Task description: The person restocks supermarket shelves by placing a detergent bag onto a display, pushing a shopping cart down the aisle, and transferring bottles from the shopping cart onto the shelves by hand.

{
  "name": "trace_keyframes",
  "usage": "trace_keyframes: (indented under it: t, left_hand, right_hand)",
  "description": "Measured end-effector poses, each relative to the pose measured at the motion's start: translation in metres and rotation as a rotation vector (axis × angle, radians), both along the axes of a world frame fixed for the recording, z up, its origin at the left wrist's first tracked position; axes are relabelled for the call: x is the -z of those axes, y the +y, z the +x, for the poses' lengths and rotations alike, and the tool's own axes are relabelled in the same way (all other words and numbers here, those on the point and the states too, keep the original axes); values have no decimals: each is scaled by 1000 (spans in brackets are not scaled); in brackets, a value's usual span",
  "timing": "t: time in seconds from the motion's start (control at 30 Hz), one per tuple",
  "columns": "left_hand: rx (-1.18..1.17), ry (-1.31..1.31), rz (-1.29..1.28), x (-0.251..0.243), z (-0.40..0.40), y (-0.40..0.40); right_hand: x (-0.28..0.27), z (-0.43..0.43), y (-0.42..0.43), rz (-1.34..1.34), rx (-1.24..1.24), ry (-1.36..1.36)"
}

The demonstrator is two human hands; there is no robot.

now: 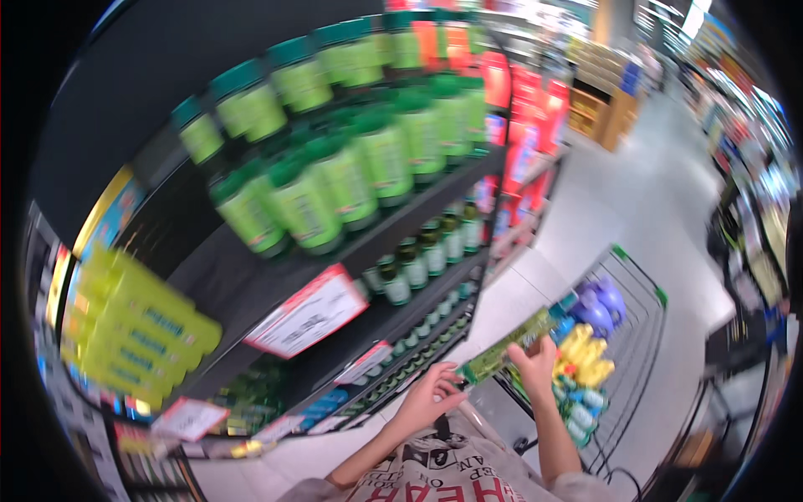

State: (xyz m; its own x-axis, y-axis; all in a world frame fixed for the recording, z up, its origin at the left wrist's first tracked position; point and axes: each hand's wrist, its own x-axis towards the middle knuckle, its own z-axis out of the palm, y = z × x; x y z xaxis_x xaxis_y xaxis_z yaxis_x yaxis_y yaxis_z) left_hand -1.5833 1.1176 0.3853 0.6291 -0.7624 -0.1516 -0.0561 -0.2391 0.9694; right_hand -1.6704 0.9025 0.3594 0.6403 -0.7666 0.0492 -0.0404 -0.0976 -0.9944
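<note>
My right hand grips a long green pack with a teal end, tilted up to the right over the near side of a shopping cart. Close to the pack's lower end is my left hand, its fingers curved and apart; whether the fingertips touch the pack is unclear. The wire shopping cart carries purple bottles, a cluster of yellow items and teal-and-white bottles. Green bottles with dark green caps stand in rows on the shelf to the left.
A dark shelf unit fills the left, with price signs along its edges. Small dark bottles line a lower tier. Yellow-green bottles stand at far left, red packs beyond. A tiled aisle runs ahead.
</note>
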Motion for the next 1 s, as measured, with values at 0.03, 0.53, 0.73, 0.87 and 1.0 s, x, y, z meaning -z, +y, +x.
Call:
trace_keyframes:
  t: [0.03,0.53,0.73,0.87,1.0]
  left_hand:
    - [-72,-87,16,-6,1,0]
    - [-1037,-814,205,-12,9,143]
    - [-1350,-844,123,-14,13,177]
    - [-1456,-719,111,-2,8,189]
    - [-1472,-230,-369,17,7,187]
  right_hand:
    - [-7,6,9,-78,-75,16]
    - [-79,119,189,-372,-969,-312]
    - [-88,151,255,-420,-971,-397]
    - [-83,168,282,-461,-1058,-406]
    - [-77,179,297,-480,-1109,-369]
